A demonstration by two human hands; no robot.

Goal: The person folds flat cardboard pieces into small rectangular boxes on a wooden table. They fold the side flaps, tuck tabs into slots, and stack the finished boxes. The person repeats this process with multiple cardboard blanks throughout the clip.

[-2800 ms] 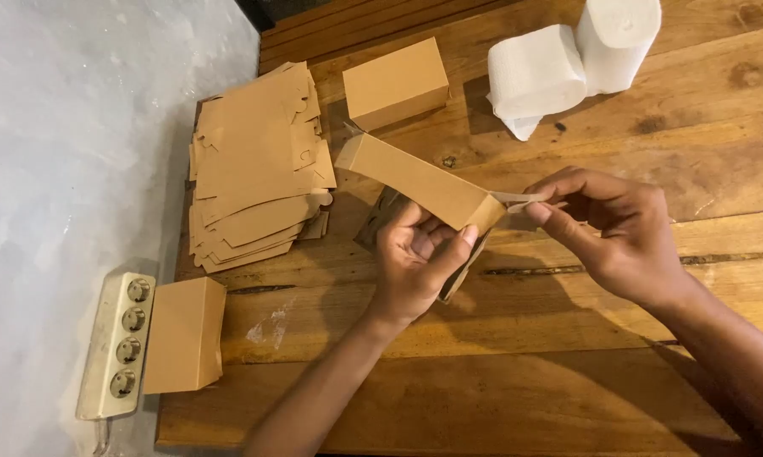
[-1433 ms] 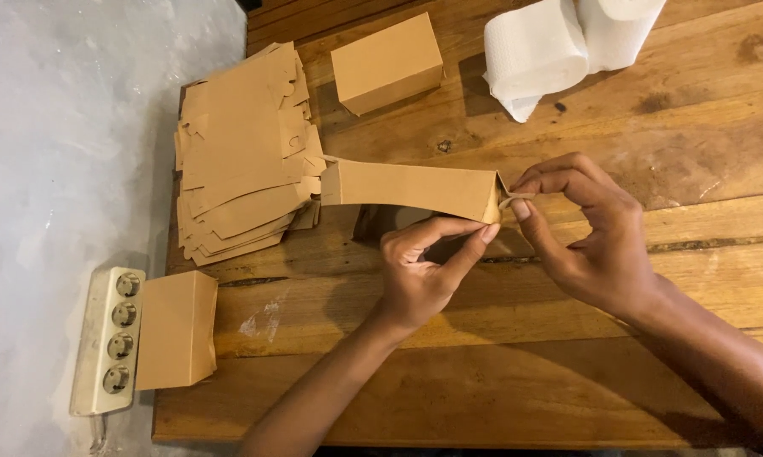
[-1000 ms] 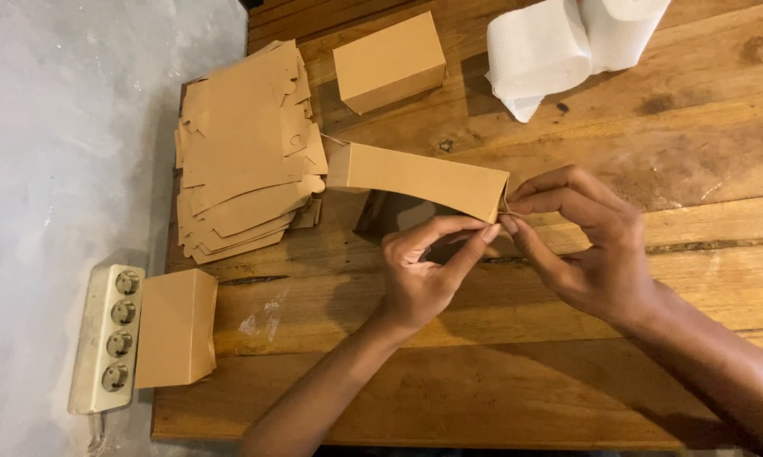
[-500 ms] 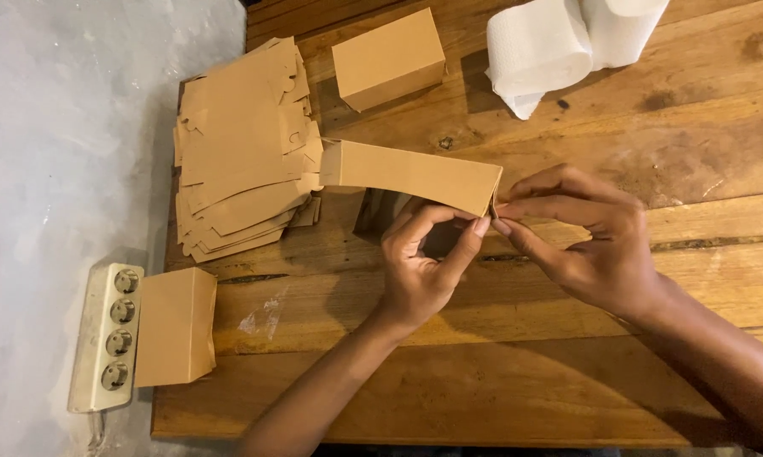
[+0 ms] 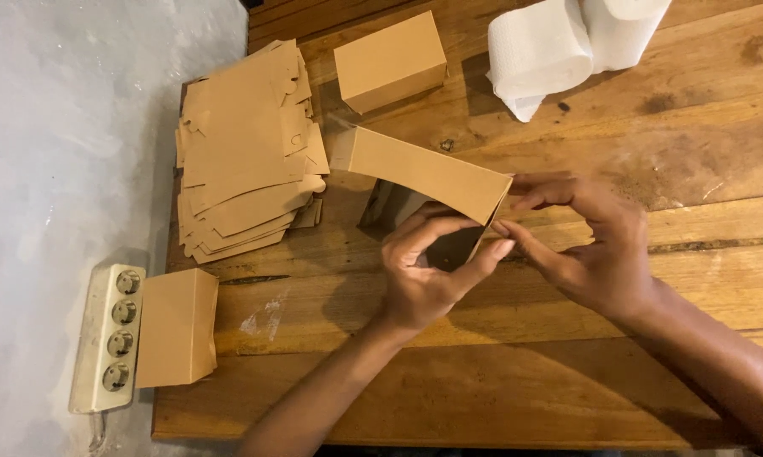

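Above the wooden table [image 5: 517, 364] I hold a partly folded brown cardboard box [image 5: 424, 169], long and open at both ends. My left hand [image 5: 428, 275] cups it from below, thumb and fingers gripping its near end. My right hand [image 5: 589, 250] pinches the same end at the box's right corner with fingertips together. The box's far end points toward a stack of flat brown box blanks [image 5: 242, 152] at the table's left.
A folded brown box [image 5: 390, 61] stands at the back. Another folded box [image 5: 174, 326] lies at the near left beside a white power strip [image 5: 106, 338]. White paper rolls [image 5: 568, 42] sit at the back right. A grey floor lies left of the table.
The box has been turned from tilted to nearly level and back to a slight tilt. Both hands kept working its right end, the right fingers closing on the corner.
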